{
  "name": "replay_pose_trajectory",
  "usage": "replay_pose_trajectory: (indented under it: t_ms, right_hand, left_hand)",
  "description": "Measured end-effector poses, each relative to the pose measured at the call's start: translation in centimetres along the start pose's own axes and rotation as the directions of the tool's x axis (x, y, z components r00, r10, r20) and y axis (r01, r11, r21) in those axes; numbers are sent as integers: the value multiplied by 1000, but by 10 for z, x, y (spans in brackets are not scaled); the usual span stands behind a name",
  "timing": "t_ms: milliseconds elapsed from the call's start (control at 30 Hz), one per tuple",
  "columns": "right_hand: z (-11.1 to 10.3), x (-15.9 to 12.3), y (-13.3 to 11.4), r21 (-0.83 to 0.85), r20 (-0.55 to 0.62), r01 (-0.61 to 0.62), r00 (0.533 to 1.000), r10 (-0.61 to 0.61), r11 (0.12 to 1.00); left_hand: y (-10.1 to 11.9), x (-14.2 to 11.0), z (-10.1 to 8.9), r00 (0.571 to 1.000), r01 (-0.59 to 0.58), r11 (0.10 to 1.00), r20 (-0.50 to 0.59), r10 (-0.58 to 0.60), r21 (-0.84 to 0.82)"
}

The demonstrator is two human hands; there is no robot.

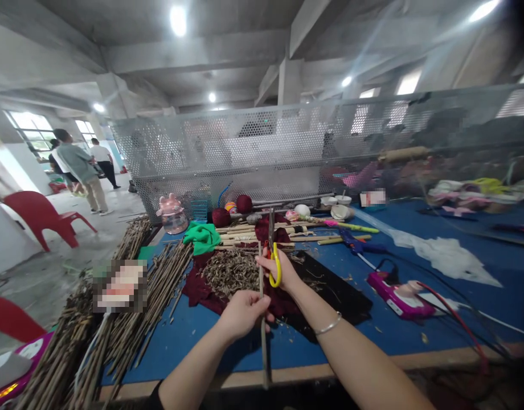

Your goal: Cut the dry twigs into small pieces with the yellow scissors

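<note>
The blue-topped table (pixel 193 341) fills the lower view, with a perforated screen (pixel 185 148) standing along its far side. A thick spread of cut stalks (pixel 151 302) lies at its left. In the middle a dark red cloth (pixel 197 289) bears a loose heap of dry, curled scraps (pixel 232 267), and a black sheet (pixel 339 296) lies just right of it. Towards the back left stands a jar (pixel 173 221) with a pink, eared top and a see-through lower part; its contents are too small to make out. Small white bowls (pixel 340 212) sit near the back, right of centre, and what they hold cannot be told. Both forearms reach in from the near edge and converge in front of the heap. The right hand (pixel 283 270), with a bangle at its wrist, grips yellow-handled scissors (pixel 279 265), blades pointing away, one digit stretched leftward to the stick. The left hand (pixel 247 313), lower and nearer, is bent inward, its thumb and fingers closed around that slim stick (pixel 263 347), which stands nearly in line with the view between the hands, its near end over the table's front edge.
</note>
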State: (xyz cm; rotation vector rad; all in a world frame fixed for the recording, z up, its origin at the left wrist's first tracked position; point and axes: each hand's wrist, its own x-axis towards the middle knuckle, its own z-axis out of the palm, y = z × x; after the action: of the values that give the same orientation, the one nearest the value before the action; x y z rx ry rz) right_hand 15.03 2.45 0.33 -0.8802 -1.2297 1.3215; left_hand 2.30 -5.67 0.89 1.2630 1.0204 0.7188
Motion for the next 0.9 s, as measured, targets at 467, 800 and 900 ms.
replay_pose_trajectory:
  t_ms: [467, 800, 900]
  right_hand:
    - [1, -2, 6, -203, 51, 84, 996, -76, 976]
    - [7, -3, 0, -292, 125, 115, 989, -82, 949]
    - [8, -4, -1, -284, 161, 127, 983, -83, 950]
  left_hand:
    - [15, 42, -41, 984, -140, 972, -132, 116, -188]
    - [21, 53, -47, 990, 46, 915, -106, -97, -400]
    - [19, 52, -49, 990, 81, 905, -71, -121, -417]
